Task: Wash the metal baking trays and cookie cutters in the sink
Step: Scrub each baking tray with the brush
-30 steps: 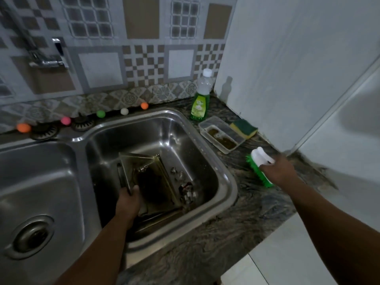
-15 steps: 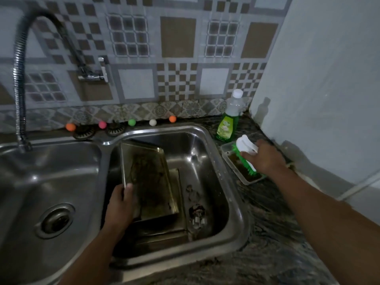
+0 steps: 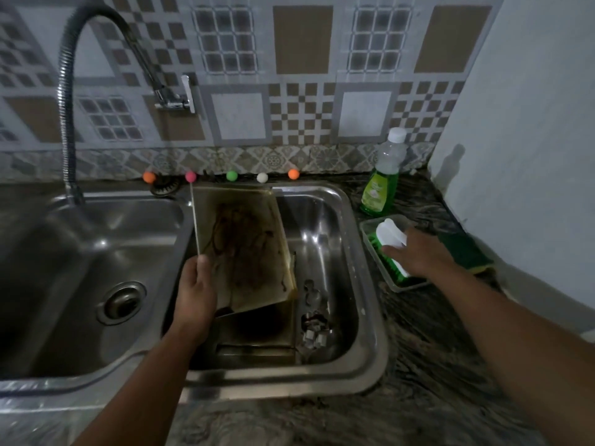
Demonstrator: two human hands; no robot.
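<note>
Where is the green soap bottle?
The green soap bottle stands on the counter at the right back corner of the sink, by the wall, just behind the plastic tray.

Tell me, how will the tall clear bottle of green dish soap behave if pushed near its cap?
The tall clear bottle of green dish soap would probably tip: it is slim and upright. Liquid fills only its lower part, so it may resist somewhat. It looks like thin plastic, likely light.

1. Green soap bottle by the sink: has a label w/ a pale round patch, but print is too small and blurred to read.
2. No other text, nos. or signs legible anywhere.
</note>
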